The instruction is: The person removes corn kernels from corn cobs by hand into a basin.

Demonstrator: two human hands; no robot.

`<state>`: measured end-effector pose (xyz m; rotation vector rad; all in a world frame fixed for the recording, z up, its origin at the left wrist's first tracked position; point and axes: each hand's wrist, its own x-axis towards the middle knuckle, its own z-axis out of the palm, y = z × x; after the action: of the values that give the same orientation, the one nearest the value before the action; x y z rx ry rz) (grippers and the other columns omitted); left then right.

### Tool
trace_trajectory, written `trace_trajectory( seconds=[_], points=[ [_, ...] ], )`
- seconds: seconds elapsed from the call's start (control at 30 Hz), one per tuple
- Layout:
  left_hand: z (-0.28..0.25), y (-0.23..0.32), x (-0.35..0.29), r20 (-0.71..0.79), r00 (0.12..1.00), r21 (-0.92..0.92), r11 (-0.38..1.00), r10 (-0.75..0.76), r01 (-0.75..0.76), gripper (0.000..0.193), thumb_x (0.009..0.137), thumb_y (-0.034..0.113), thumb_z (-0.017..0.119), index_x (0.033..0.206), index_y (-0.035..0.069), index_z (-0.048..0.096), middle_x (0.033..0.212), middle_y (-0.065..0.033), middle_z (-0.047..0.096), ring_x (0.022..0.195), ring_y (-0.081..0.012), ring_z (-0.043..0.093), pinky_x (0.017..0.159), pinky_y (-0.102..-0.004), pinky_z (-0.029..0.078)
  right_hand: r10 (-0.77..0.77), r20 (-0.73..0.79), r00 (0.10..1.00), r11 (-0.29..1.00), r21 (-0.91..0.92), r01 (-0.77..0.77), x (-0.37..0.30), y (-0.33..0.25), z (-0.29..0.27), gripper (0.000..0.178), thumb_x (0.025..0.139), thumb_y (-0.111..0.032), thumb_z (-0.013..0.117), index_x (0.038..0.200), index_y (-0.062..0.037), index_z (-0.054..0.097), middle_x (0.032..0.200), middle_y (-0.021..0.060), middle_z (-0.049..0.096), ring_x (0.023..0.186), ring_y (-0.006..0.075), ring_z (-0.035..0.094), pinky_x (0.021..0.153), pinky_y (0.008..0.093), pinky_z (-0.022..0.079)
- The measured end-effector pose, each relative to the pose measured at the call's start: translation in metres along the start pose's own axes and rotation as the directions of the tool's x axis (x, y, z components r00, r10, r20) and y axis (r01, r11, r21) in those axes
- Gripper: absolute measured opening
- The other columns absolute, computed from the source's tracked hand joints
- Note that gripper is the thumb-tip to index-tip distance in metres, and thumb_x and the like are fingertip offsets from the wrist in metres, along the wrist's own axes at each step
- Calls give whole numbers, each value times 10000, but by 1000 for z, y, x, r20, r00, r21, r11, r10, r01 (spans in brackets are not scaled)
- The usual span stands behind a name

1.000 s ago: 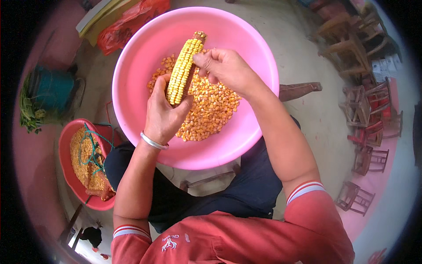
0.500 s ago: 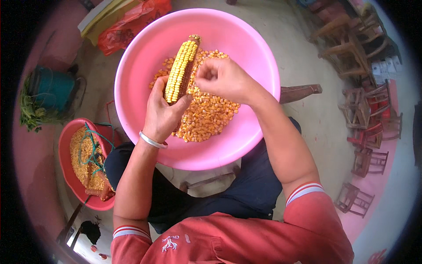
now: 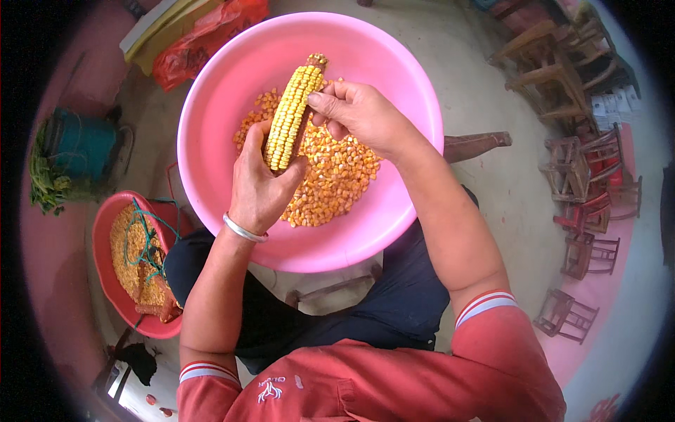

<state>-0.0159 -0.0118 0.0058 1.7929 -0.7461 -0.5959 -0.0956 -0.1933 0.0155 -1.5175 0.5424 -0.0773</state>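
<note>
- Head view, left hand (image 3: 259,184): fingers clenched around the lower part of the corn cob (image 3: 294,111), which stands tilted, tip pointing up and away, over the pink basin (image 3: 211,141). A metal bangle (image 3: 245,228) sits on that wrist.
- Head view, right hand (image 3: 362,116): fingers curled, thumb and fingertips pressed against the right flank of the cob near its upper half, where a bare dark strip of stripped cob shows beside the yellow rows. The hand grips nothing on its own (it pinches at the kernels on the cob).
- Change over the last second: the right hand dropped lower along the cob half a second back and now sits up near the top again; the left hand's grip has hardly shifted. Judgement: this reads as one stroke of rubbing kernels off finished and the next one set up at the top of the row.
- Loose kernels (image 3: 330,176) lie in a heap in the basin, directly below and to the right of the cob. Most of the cob is still covered in kernels, so I judge the shelling of this cob to be at an early stage.
- Surroundings: a red basin (image 3: 105,278) with more kernels and a green cord lies on the floor at the person's left; small wooden chairs (image 3: 583,190) stand well apart on the right; a red plastic bag (image 3: 204,35) lies beyond the pink basin.
</note>
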Motion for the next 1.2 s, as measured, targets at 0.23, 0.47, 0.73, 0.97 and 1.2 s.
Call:
trace_trajectory(
  seconds=[0.23,0.47,0.73,0.97,1.2],
  points=[
    [1,-7,1,9,1000,-150,989,10,-9,439,774,84,711,1149,-4,500,916,-73,594,845,-146,591,763,-290,485,-212,-94,973,966,-169,194,-1,5,9,215,868,-212,660,893,0,631,807,70,671,687,150,630,653,297,517],
    [-6,-13,5,9,997,-90,992,-83,83,436,781,104,720,1140,-13,503,920,-70,595,815,-149,587,757,-302,489,75,235,969,715,-690,112,-21,2,-4,311,825,-199,657,1031,33,647,936,136,703,876,193,660,816,326,518],
    [2,-2,1,26,999,-34,999,-36,37,472,745,110,713,1147,-10,498,927,-135,627,844,-197,619,782,-329,494,3,-49,999,996,-90,-7,1,-2,-2,363,943,-369,622,904,-8,634,752,47,652,569,78,554,532,234,478],
    [-1,-10,1,30,1000,-86,996,3,-1,471,747,99,719,1150,-3,497,936,-111,612,828,-184,607,760,-320,493,-27,-53,998,999,-40,25,0,1,2,254,924,-252,649,874,-4,621,759,32,648,598,86,568,560,242,484],
    [-9,2,3,121,968,-222,945,-219,241,429,780,63,707,1148,-5,498,925,-58,578,793,-92,555,701,-265,478,-118,121,986,807,-567,166,-15,3,-3,173,858,-155,648,937,-1,642,781,22,630,759,103,596,718,269,500]
  ],
)
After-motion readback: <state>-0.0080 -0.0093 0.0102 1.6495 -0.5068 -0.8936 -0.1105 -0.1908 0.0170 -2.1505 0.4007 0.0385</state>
